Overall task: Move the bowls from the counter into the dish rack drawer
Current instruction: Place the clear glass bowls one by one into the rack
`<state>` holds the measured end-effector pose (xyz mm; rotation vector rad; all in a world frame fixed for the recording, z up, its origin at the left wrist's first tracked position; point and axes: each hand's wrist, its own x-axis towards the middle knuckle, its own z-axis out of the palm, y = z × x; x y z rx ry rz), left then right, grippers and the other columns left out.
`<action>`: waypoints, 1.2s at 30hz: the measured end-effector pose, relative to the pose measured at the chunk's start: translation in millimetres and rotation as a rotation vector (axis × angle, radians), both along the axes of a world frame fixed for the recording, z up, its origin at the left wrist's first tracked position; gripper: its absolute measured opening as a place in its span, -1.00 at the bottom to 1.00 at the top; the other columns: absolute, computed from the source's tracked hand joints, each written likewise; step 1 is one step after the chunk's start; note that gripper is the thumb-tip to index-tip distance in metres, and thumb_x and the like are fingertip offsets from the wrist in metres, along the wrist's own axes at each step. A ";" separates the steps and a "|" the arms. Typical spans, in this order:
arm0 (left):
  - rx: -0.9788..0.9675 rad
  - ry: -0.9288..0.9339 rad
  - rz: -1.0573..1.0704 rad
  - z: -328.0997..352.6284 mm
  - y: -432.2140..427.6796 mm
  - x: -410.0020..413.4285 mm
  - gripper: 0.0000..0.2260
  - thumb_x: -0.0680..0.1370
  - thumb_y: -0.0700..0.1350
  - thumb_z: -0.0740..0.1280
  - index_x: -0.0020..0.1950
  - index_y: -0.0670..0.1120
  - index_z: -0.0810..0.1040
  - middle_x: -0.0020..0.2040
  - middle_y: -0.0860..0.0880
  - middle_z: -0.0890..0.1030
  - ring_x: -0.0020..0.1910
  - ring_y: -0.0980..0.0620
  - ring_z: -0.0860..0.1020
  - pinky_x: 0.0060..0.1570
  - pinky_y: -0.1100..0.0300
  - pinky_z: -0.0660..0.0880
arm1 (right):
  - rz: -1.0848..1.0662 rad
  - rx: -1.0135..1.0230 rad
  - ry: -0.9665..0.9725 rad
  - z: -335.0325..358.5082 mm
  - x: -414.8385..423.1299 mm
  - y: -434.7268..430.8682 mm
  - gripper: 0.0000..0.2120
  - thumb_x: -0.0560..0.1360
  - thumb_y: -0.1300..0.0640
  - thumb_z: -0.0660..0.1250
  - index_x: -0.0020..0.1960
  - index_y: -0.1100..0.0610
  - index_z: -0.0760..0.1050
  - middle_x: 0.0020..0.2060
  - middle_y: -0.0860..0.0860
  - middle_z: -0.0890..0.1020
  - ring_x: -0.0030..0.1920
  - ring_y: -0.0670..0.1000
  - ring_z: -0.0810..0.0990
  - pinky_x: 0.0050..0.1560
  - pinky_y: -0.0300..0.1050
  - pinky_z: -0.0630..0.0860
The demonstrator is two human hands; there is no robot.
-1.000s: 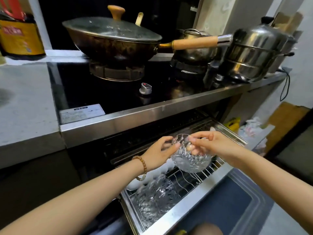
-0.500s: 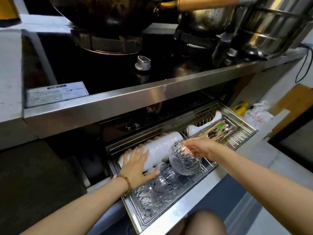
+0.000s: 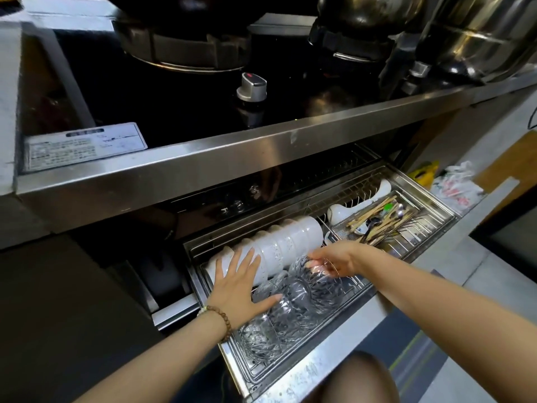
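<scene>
The steel dish rack drawer (image 3: 325, 359) stands pulled out below the stove. A cut-glass bowl (image 3: 319, 286) rests on its side in the wire rack, and my right hand (image 3: 334, 258) grips its upper rim. Beside it on the left lie other glass bowls (image 3: 267, 330) in a row. My left hand (image 3: 238, 289), fingers spread, lies flat on those bowls and holds nothing. A row of white bowls (image 3: 279, 245) lies just behind the glass ones.
A cutlery tray (image 3: 380, 219) with chopsticks and spoons fills the drawer's right side, with white ladles (image 3: 340, 212) beside it. The steel counter edge (image 3: 232, 164) overhangs the drawer. Pots and a knob (image 3: 251, 87) sit on the stove. My knee (image 3: 360, 379) is below the drawer front.
The glass bowl has come down from above the drawer into the rack in my right hand. My left hand let go of it and went flat on the row of glass bowls.
</scene>
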<state>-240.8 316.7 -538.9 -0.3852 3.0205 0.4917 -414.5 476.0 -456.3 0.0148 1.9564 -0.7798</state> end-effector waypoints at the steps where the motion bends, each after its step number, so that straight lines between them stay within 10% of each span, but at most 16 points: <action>1: -0.001 0.001 0.000 0.2 0.1 0.2 -0.03 0.28 0.58 -0.20 0.53 0.03 -0.12 0.55 0.05 -0.17 0.51 0.02 -0.27 0.36 -0.10 -0.42 | 0.023 0.010 -0.005 -2.1 1.0 -0.8 -0.79 0.56 0.12 0.25 0.11 0.22 0.52 -0.23 -0.01 0.55 -0.27 -0.08 0.39 -0.27 -0.25 0.35; 22: -0.011 -0.010 -0.005 0.6 0.0 1.5 -0.02 0.25 0.58 -0.26 0.53 0.03 -0.12 0.55 0.06 -0.17 0.51 0.01 -0.27 0.42 -0.16 -0.35 | 0.227 -0.016 -0.182 -8.8 13.8 -7.9 -0.81 0.60 0.17 0.16 -0.15 0.15 0.48 -0.21 0.03 0.58 -0.18 -0.05 0.54 -0.06 -0.19 0.50; 36: -0.001 -0.039 -0.039 5.1 -1.4 2.0 -0.06 0.30 0.56 -0.18 0.53 0.02 -0.05 0.56 0.02 -0.11 0.52 0.01 -0.22 0.37 -0.04 -0.42 | 0.383 0.088 0.234 13.9 17.1 -4.3 -0.79 0.57 0.20 0.23 0.14 0.26 0.52 -0.01 0.09 0.63 -0.02 0.04 0.59 0.01 -0.09 0.57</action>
